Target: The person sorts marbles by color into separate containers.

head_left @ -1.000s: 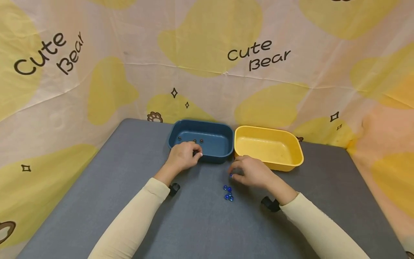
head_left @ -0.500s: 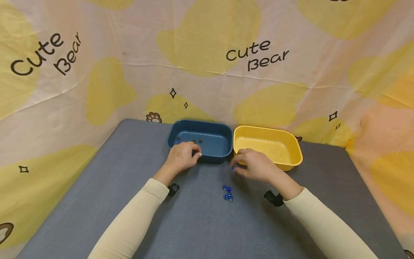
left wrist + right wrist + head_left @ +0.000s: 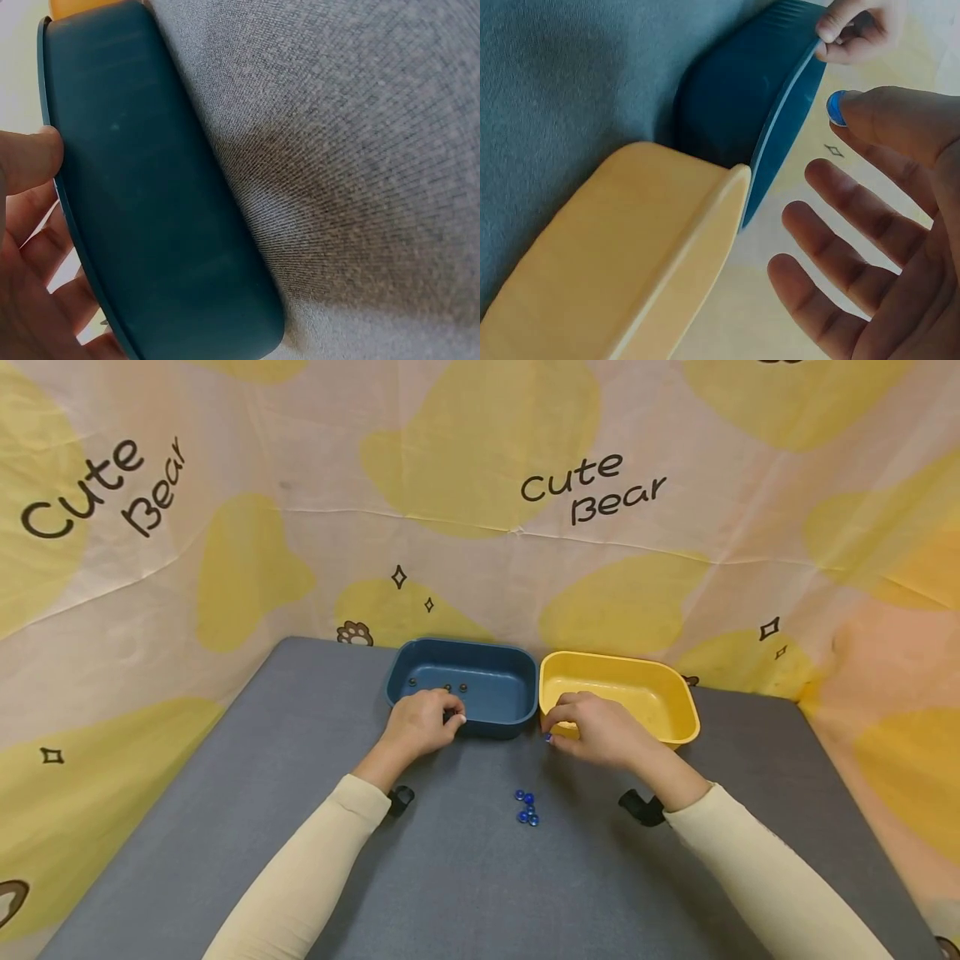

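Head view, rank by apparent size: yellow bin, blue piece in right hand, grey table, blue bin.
1. Grey table
2. Blue bin and yellow bin: too alike to rank, both partly covered
3. Blue piece in the right hand

Shiny little blue bead point(image 3: 836, 110) up near the yellow tub point(image 3: 637, 697)
Right hand point(image 3: 603, 733) has it pinched; left hand point(image 3: 422, 722) grips the navy tub's point(image 3: 504, 692) near rim, three brownish beads point(image 3: 463, 687) inside. Five loose blue beads point(image 3: 529, 810) bunched on the grey tabletop point(image 3: 465, 877).
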{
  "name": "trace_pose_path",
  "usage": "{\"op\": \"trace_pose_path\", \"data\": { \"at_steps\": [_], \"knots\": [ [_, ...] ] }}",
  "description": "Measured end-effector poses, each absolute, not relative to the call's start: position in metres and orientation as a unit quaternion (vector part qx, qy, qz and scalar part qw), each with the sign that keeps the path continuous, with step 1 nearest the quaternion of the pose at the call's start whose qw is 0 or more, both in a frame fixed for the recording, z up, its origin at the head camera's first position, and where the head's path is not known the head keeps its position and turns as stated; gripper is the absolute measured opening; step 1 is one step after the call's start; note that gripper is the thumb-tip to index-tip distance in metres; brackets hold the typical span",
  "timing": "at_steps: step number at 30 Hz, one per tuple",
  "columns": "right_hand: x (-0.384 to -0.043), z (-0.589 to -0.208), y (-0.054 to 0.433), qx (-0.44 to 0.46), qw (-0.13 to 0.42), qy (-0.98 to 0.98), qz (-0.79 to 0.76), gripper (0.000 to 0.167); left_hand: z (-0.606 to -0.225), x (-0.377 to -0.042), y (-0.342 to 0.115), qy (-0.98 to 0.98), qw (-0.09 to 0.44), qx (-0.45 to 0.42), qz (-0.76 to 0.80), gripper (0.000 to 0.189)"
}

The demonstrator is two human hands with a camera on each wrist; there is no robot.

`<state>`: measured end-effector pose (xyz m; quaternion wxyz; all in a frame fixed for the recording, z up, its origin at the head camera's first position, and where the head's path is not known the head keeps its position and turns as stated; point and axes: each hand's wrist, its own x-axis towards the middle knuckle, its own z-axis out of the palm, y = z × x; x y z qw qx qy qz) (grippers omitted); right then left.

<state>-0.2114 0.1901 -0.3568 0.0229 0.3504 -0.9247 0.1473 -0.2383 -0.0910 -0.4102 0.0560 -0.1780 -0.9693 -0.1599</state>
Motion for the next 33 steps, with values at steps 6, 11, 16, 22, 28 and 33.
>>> {"op": "trace_pose_path", "data": {
  "at_steps": [6,11,16,22,28,33],
  "knots": [
    [-0.218,-0.352,0.194,0.344,0.028,-0.926,0.152,0.010,-0.410,-0.238,-0.091,-0.968,0.059,-0.177,-0.167,0.007],
    [-0.223,-0.348,0.195,0.334,0.026,-0.930,0.153,0.014,-0.410,-0.237,-0.092,-0.967,0.062,-0.179,-0.169,0.008],
    [-0.230,-0.346,0.196,0.314,0.009,-0.936,0.159,0.015,-0.410,-0.238,-0.092,-0.968,0.060,-0.179,-0.168,0.008],
    [-0.239,-0.343,0.201,0.302,0.000,-0.938,0.172,0.015,-0.410,-0.237,-0.092,-0.968,0.054,-0.179,-0.167,0.009],
    [-0.246,-0.343,0.204,0.289,-0.002,-0.941,0.178,0.016,-0.409,-0.237,-0.091,-0.969,0.050,-0.174,-0.166,0.008],
    [-0.252,-0.346,0.206,0.271,-0.010,-0.945,0.182,0.016,-0.409,-0.237,-0.092,-0.969,0.051,-0.175,-0.164,0.009]
  ]
}}
